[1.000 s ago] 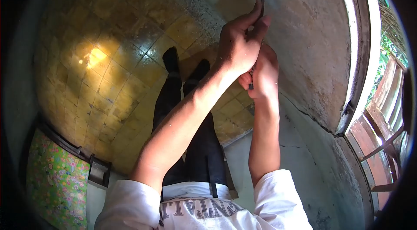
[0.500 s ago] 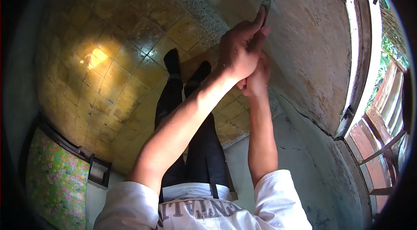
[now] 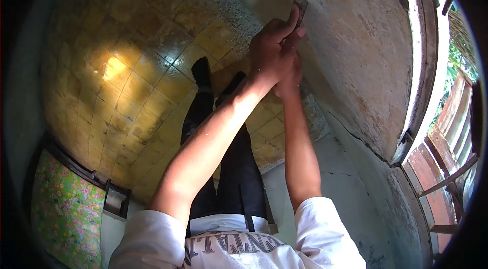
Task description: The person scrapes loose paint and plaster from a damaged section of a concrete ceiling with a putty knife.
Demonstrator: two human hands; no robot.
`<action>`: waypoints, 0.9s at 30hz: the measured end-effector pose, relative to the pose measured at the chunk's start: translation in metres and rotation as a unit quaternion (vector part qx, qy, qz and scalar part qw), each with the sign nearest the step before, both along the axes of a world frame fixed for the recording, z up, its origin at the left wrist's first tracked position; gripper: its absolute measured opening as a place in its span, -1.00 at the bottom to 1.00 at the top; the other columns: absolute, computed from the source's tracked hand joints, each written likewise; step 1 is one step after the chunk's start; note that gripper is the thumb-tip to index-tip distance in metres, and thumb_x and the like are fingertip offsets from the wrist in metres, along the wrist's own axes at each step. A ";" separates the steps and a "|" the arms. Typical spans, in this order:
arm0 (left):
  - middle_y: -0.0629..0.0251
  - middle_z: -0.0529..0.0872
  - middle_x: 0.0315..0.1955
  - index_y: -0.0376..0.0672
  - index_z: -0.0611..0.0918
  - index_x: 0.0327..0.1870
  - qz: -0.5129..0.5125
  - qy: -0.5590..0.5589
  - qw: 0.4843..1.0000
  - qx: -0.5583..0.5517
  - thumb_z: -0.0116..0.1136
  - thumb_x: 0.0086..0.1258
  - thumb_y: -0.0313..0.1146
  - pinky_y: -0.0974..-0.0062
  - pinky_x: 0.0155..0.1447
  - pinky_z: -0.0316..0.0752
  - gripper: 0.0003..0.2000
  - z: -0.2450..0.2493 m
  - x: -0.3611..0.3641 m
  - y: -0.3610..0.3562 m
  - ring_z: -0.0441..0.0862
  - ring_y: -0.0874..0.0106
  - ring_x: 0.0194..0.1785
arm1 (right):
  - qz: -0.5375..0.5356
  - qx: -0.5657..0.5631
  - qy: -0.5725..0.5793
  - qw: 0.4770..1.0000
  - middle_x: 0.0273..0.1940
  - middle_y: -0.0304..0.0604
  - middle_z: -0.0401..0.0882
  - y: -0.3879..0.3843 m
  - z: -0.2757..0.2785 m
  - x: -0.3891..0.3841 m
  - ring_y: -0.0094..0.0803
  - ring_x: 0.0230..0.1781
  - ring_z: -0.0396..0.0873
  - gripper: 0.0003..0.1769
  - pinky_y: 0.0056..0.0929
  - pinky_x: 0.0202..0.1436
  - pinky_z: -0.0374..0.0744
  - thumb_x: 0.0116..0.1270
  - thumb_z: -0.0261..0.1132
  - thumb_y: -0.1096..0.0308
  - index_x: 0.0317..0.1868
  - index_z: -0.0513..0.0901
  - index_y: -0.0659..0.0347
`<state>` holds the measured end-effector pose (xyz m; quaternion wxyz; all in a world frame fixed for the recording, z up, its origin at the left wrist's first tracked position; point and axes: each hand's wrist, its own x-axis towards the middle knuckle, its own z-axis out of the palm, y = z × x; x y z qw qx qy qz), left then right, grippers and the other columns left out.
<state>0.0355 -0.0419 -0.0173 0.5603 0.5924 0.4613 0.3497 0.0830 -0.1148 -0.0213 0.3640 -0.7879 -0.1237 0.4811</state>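
Observation:
My left hand (image 3: 269, 55) is closed round a flat-bladed scraper (image 3: 301, 7), with the thumb stretched along the blade. The squared end of the blade sticks out past the fingers and overlaps the wall in this view. Right behind and below it, my right hand (image 3: 292, 77) is closed against the left one, at the lower end of the grip; the handle is hidden inside the hands. Beside the blade stands the wall (image 3: 356, 50), its paint peeled to a rough brownish surface, with a ragged peeling edge higher up.
Pale debris (image 3: 223, 0) lies along the floor's edge by the wall. Yellow tiles (image 3: 147, 86) cover the floor around my feet. An open shuttered window (image 3: 442, 162) is at the right, and a green floral cloth (image 3: 66, 208) at the lower left.
Both hands and the scraper have shifted together a little to the left and slightly upward in view. The grip looks the same.

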 end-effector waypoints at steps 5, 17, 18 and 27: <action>0.33 0.58 -0.44 -0.02 0.57 0.27 0.000 -0.009 1.000 -0.010 0.25 0.38 -0.37 0.61 -0.26 0.41 -0.58 -0.002 0.001 0.000 0.48 0.54 -0.38 | 0.034 0.053 0.001 0.998 0.02 -0.03 0.63 -0.009 -0.013 0.005 -0.18 0.04 0.61 -0.56 -0.30 0.04 0.54 0.32 0.24 0.17 0.15 0.54 0.18; 0.34 0.62 -0.45 0.09 0.61 0.23 0.008 -0.010 1.000 0.017 0.28 0.35 -0.39 0.58 -0.31 0.46 -0.59 -0.010 -0.001 0.008 0.52 0.55 -0.43 | 0.071 -0.021 -0.069 0.995 -0.02 0.07 0.61 0.011 -0.011 -0.004 -0.03 0.02 0.61 -0.40 -0.17 -0.03 0.56 0.23 0.32 0.11 0.23 0.45 0.18; 0.34 0.62 -0.46 0.09 0.61 0.22 0.016 -0.026 1.000 -0.004 0.28 0.34 -0.39 0.58 -0.30 0.47 -0.59 -0.008 -0.001 0.004 0.52 0.55 -0.43 | 0.058 -0.020 -0.056 0.997 -0.02 0.08 0.61 0.006 -0.011 -0.005 -0.02 0.01 0.61 -0.40 -0.16 -0.04 0.57 0.23 0.32 0.11 0.23 0.44 0.18; 0.33 0.61 -0.47 0.06 0.61 0.22 0.010 0.013 1.000 0.004 0.29 0.34 -0.38 0.60 -0.27 0.47 -0.59 -0.008 0.000 0.008 0.54 0.57 -0.41 | 0.089 0.058 -0.121 0.987 0.03 0.10 0.58 -0.011 -0.052 0.000 0.03 0.08 0.57 -0.39 -0.16 0.04 0.53 0.24 0.31 0.09 0.23 0.43 0.20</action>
